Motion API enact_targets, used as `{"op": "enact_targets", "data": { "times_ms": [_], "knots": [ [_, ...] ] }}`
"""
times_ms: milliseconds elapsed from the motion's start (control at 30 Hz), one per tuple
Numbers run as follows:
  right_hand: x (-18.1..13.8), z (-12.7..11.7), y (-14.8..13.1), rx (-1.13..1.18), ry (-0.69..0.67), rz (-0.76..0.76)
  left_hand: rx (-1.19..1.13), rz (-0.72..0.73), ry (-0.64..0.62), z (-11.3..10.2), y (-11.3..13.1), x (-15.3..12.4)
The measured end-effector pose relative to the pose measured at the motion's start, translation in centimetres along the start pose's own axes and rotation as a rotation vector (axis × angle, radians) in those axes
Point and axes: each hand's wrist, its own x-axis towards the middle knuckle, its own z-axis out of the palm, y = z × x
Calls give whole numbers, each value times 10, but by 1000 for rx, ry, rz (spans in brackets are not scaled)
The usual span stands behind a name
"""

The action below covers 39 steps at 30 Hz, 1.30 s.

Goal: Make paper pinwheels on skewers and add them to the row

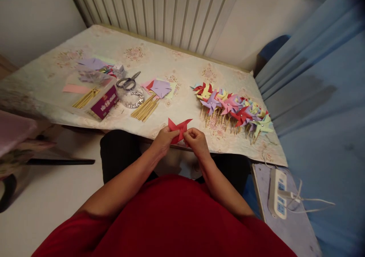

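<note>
The red paper pinwheel (180, 129) was right in the fingers, just over the near edge of the tabletop (176, 69). The fingers of the left hand (163, 140) were pinched on it, with the thumb on top, maybe to keep the folds from popping up. The fingers of the right hand (196, 141) were pinched together on its other side, perhaps to hold down a corner. If they held a pin too, I could not tell.

To the left of the fingers, wooden sticks (145, 110) lay in a loose row, with flat cut papers (160, 88) just past them. A clear tub (121, 96) of shiny bits and the scissors (127, 83) were a bit farther left. I think they were put there so they were easy to reach. To the right of the fingers, pinwheels on sticks (212, 103) lay close together, likely to keep them out of the way.

Farther left of the fingers, a box with a purple side (105, 102) had pale writing, too small to read. Low on the right, a white power strip (274, 192) had blue patches but no words I could read.
</note>
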Motion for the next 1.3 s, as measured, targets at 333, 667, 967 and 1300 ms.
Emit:
{"op": "enact_targets", "data": {
  "times_ms": [333, 667, 967, 1300],
  "knots": [
    [1, 3, 4, -81, 65, -26, -12, -43, -12, -5, -2, 4],
    [1, 6, 8, -117, 76, -33, -42, -31, 4, -6, -4, 6],
    [2, 6, 7, -131, 44, -17, -21, -49, 16, -6, -3, 4],
    [3, 7, 5, -127, 56, -10, -8, -30, 8, -7, -6, 6]
  ]
}}
